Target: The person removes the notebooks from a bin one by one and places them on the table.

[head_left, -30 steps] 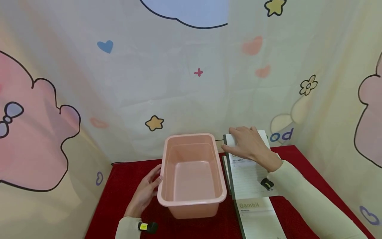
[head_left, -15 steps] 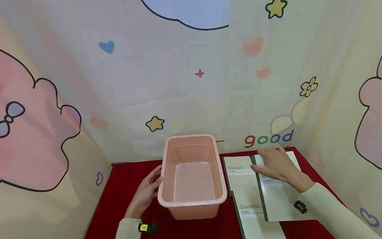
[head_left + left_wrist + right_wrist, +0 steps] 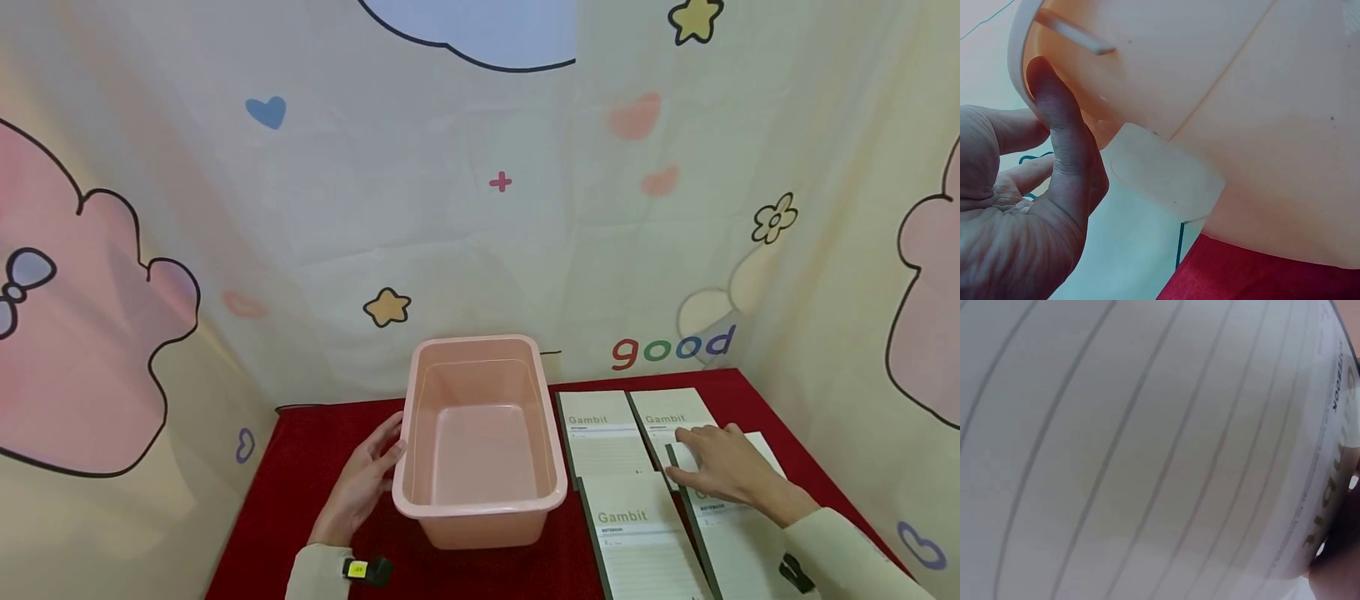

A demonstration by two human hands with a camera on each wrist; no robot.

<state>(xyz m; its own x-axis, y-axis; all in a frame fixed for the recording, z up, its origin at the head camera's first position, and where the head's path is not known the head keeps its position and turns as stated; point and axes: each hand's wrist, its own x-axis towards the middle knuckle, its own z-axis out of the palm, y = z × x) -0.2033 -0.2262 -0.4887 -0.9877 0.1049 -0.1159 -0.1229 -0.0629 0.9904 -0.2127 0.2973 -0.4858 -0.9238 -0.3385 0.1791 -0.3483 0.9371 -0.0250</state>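
Observation:
A pink plastic basin (image 3: 480, 507) stands at the table's middle. My left hand (image 3: 358, 483) touches its left side just under the rim, thumb and fingers outside; the left wrist view shows the thumb (image 3: 1063, 131) against the outer wall. My right hand (image 3: 738, 475) grips the top end of a white lined notebook (image 3: 742, 542) at front right, thumb towards its dark spine. That notebook (image 3: 1147, 450) fills the right wrist view, its page curved; the fingertips are mostly hidden. Other "Gambit" notebooks lie beside it: back left (image 3: 603, 437), back right (image 3: 667, 412) and front left (image 3: 637, 533).
A red cloth (image 3: 300, 467) covers the table. Printed curtains (image 3: 480, 208) hang close behind and at both sides. The basin's right rim is close to the left-hand notebooks. A thin dark cord (image 3: 300, 407) lies along the back left edge.
My right hand has carried the notebook from beside the basin to the right and towards the front, uncovering the back notebooks. My left hand and the basin have stayed in place.

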